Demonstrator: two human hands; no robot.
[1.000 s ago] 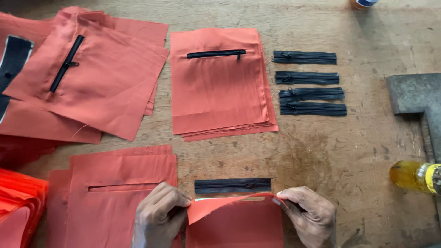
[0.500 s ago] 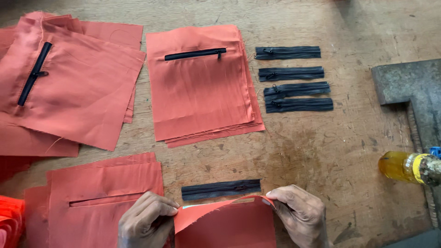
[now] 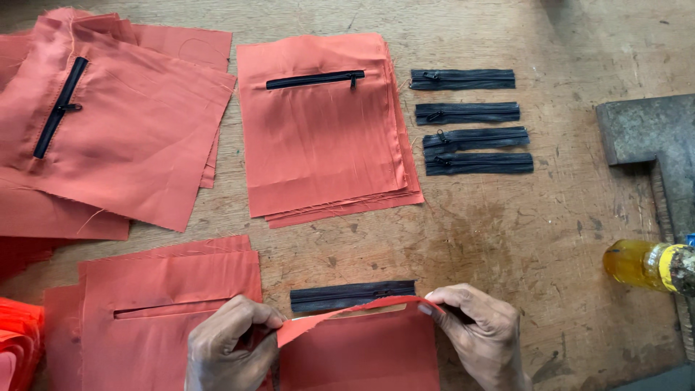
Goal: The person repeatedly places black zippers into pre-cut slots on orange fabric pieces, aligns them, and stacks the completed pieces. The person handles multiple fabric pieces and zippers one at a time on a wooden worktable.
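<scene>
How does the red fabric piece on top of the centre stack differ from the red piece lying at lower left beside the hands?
The centre stack's top piece has a black zipper set in its slot; the lower-left piece shows only a bare, open slit. The centre piece lies apart from both hands, while the left hand rests against the lower-left piece. Both are flat, rectangular, the same red cloth, each topping a stack on the wooden table.

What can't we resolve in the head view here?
- Black zipper: lower edge hidden by the lifted fabric piece.
- Left hand, right hand: wrists cut off by bottom edge.
- Yellow bottle: cut off at right edge.
- Fingertips under the fabric: hidden.
</scene>
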